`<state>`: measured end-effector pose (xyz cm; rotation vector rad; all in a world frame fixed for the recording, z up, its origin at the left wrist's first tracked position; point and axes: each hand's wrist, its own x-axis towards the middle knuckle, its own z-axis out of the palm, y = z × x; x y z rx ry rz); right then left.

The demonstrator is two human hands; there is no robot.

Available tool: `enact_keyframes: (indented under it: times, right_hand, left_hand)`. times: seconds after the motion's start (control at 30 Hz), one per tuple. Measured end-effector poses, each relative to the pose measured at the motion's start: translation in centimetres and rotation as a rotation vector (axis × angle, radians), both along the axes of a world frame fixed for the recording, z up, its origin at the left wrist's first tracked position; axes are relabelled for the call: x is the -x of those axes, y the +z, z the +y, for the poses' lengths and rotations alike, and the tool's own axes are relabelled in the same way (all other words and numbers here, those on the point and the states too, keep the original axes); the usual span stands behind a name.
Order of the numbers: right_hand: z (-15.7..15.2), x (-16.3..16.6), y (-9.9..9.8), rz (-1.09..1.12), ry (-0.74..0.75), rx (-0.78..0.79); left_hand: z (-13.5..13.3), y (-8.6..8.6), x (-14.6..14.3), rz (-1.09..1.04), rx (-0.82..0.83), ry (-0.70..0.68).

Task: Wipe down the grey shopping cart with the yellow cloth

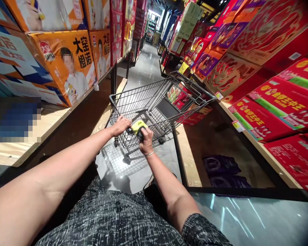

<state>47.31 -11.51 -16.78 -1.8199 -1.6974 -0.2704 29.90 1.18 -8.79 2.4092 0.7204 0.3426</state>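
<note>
A dark wire shopping cart (143, 90) stands in front of me, tilted across the aisle. My left hand (122, 125) is at the cart's near end, its fingers closed over the wire rim. Just to its right, my right hand (146, 140) is wrapped around a yellow-green and black object (139, 127). This object sits against the cart's near end; its kind is unclear, and my fingers hide part of it. Through the wires, the bottom of the basket shows mostly bare mesh.
Orange cartons (66, 65) are stacked on a wooden shelf at left. Red gift boxes (279, 102) fill the shelf at right, with purple packages (222, 165) lying below. A grey tiled aisle (150, 58) runs ahead between the displays. Shelf edges stand close on both sides of the cart.
</note>
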Motion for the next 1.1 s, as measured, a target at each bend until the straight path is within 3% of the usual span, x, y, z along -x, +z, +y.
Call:
enact_keyframes:
  times: [0.17,0.33,0.43,0.53,0.67,0.77,0.83,1.03,1.1]
  right_hand:
    - [-1.5,3.8,-5.6,-0.219,0.147,0.264]
    - [-2.2,3.5,-7.5,-0.354,0.335,0.375]
    - [-1.7,1.9,-6.2,-0.384,0.394,0.363]
    - [-0.8,-1.0,-3.1,-0.389,0.401,0.327]
    - [0.0,-4.8,1.3,-0.316,0.207,0.131]
    - [0.4,-5.0,2.0,-0.272,0.068,0.056]
    - [0.7,-3.7,0.4,-0.270,0.094,0.124]
    - [0.1,1.0,-7.9,-0.342,0.345,0.570]
    - [0.0,1.5,-9.4,-0.367,0.374,0.654]
  left_hand:
    - [0.8,0.3,-0.1,-0.002,0.079,-0.019]
    - [1.6,0.0,-0.8,0.043,0.010,-0.008]
    - [2.0,0.1,-0.7,0.063,-0.001,-0.011]
    - [2.6,0.3,-0.4,0.070,0.006,-0.016]
    - [3.3,0.4,0.1,0.068,-0.002,-0.015]
    - [3.3,0.6,0.4,0.076,-0.048,0.055]
    - [3.1,0.7,0.5,0.090,-0.094,0.119]
    - [2.3,1.0,0.9,0.215,-0.077,0.213]
    - [2.3,0.8,1.2,0.246,-0.068,0.207]
